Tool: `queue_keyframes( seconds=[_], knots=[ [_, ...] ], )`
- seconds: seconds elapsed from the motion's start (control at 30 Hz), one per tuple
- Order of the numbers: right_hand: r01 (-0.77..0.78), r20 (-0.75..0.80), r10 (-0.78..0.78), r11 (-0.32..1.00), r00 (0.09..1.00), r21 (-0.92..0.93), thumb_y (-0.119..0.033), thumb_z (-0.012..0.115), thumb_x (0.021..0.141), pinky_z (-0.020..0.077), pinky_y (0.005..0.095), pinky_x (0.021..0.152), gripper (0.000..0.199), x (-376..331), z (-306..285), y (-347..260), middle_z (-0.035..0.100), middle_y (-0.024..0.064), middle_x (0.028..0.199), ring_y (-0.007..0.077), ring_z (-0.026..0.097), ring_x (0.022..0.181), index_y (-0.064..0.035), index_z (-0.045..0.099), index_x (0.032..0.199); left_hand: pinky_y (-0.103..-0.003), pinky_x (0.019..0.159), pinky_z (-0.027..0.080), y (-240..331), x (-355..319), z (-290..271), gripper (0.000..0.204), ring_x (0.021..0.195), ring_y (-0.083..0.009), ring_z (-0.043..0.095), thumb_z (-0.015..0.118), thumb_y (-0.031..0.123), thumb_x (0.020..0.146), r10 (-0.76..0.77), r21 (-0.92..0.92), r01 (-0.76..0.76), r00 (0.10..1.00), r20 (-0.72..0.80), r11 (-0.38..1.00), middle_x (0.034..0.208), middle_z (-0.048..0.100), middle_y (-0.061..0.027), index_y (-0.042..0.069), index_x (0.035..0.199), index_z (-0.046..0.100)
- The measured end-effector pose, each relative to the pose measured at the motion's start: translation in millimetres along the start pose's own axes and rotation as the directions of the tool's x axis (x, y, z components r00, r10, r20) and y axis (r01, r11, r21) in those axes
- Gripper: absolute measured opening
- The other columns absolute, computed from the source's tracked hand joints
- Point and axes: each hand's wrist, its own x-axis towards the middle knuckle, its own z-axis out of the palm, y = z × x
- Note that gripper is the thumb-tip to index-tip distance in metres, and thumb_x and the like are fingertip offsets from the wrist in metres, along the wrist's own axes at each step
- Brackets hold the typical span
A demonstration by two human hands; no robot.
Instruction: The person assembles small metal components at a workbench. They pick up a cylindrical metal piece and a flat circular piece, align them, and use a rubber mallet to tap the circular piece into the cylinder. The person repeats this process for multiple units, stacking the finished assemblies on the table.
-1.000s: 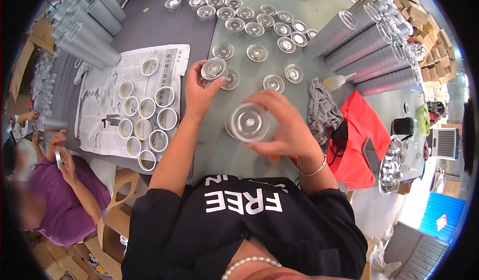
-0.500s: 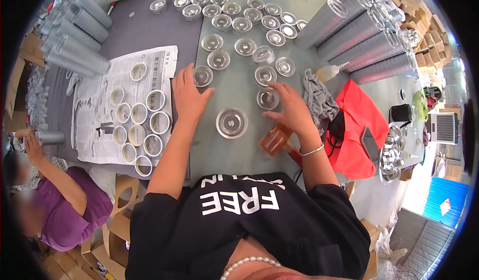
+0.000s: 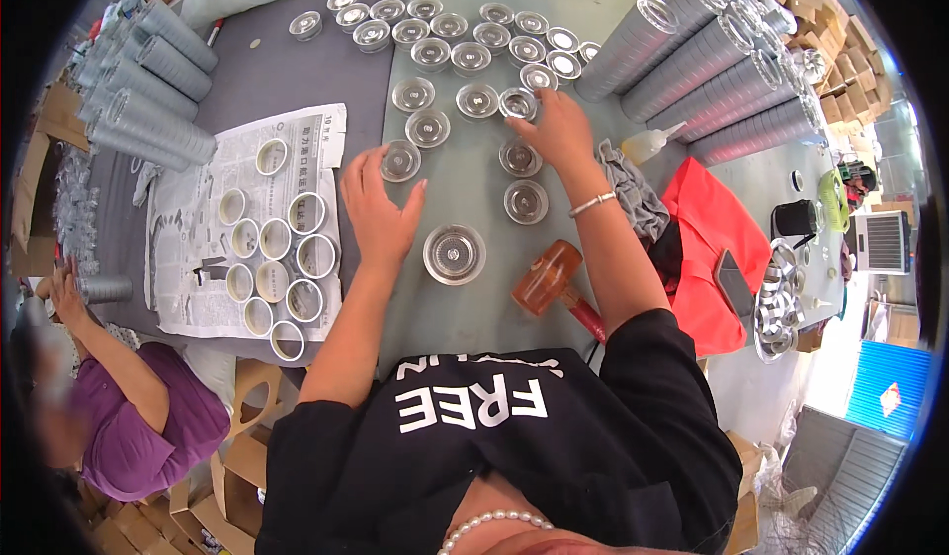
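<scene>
I have my right hand (image 3: 556, 132) reaching out over the grey-green tabletop (image 3: 420, 303), its thumb and fingers curved about the rim of a small clear round dish (image 3: 516, 104). The dish sits at the fingertips, on the left side of the hand; whether they actually pinch it, I can't tell. Two more such dishes stand one nearer than the other, just left of my right wrist. My left hand (image 3: 380, 209) is spread, nothing in its grasp, thumb well away from the fingers. Another small clear dish (image 3: 400, 161) lies right at those fingertips, though I can't make out contact. A larger clear dish (image 3: 455, 254) rests between my forearms, apart from both hands. Beside my right forearm, on its left, lies a mallet (image 3: 547, 277) with a brown head and red handle. White rings (image 3: 305, 213) stand on newspaper (image 3: 188, 258) left of my left forearm.
</scene>
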Motion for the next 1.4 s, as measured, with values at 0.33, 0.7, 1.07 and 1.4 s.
queue_keyframes(
  seconds=[0.33, 0.7, 1.07, 1.4],
  knots=[
    [0.056, -0.035, -0.057, 0.998, 0.998, -0.041, -0.037, 0.088, 0.077, 0.0538, 0.0455, 0.098, 0.064, 22.8, -1.0, -18.3, 0.071, 0.0141, 0.119, 0.0332, 0.066, 0.115, -0.0033, 0.062, 0.125, -0.041, 0.098, 0.051, -11.2, -15.2, -13.3, 0.060, 0.121, -0.0300, 0.059, 0.081, 0.017, 0.085, -0.081, -0.187, 0.092, 0.995, 0.062, 0.978, 0.133, 0.060, -0.0144, 0.005, 0.139, 0.059],
    [0.399, 0.009, -0.481, 0.737, 0.877, 0.545, -0.028, 0.090, 0.073, 0.0559, 0.0404, 0.092, 0.072, -82.9, -76.8, -85.9, 0.071, 0.0103, 0.118, 0.0276, 0.069, 0.105, -0.0075, 0.060, 0.136, -0.037, 0.103, 0.054, 19.5, 2.1, -25.8, 0.068, 0.121, -0.0206, 0.063, 0.084, 0.015, 0.086, -0.110, -0.568, 0.291, 0.937, 0.332, 0.770, 0.132, 0.062, -0.0107, 0.003, 0.146, 0.054],
    [0.314, 0.187, -0.524, 0.718, 0.831, 0.621, -0.023, 0.089, 0.073, 0.0512, 0.0426, 0.099, 0.068, -123.0, -118.7, -110.1, 0.066, 0.0124, 0.122, 0.0345, 0.063, 0.114, -0.0076, 0.062, 0.133, -0.045, 0.115, 0.043, 5.8, -30.1, -72.0, 0.079, 0.135, -0.0359, 0.054, 0.084, 0.015, 0.072, 0.054, -0.230, 0.039, 0.921, 0.387, 0.972, 0.140, 0.059, -0.0158, 0.011, 0.147, 0.057],
    [0.383, 0.177, -0.407, 0.911, 0.896, 0.156, -0.023, 0.088, 0.077, 0.0515, 0.0450, 0.101, 0.066, -69.4, -8.5, -74.5, 0.066, 0.0130, 0.128, 0.0365, 0.062, 0.118, -0.0076, 0.062, 0.135, -0.043, 0.111, 0.045, 46.5, -36.7, -68.7, 0.084, 0.130, -0.0328, 0.060, 0.092, 0.022, 0.070, 0.196, -0.471, 0.014, 0.898, 0.394, 0.882, 0.140, 0.060, -0.0146, 0.006, 0.144, 0.056]
  ],
)
